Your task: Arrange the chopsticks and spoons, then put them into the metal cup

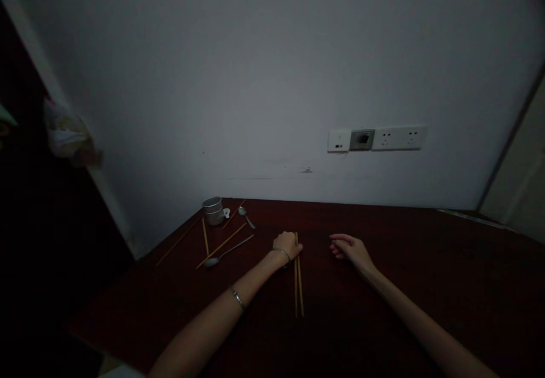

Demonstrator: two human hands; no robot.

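My left hand (pixel 288 245) rests on the dark red table (pixel 383 287) with its fingers curled over the far end of a pair of wooden chopsticks (pixel 298 287), which lie side by side pointing toward me. My right hand (pixel 349 247) lies a little to the right of them, fingers loosely curled, holding nothing that I can see. Two bracelets circle my left forearm and wrist.
At the table's far left stand a small metal cup (pixel 213 210), a short spoon (pixel 246 215), a long spoon (pixel 227 252) and several loose chopsticks (pixel 221 246). Wall sockets (pixel 377 138) sit on the white wall behind.
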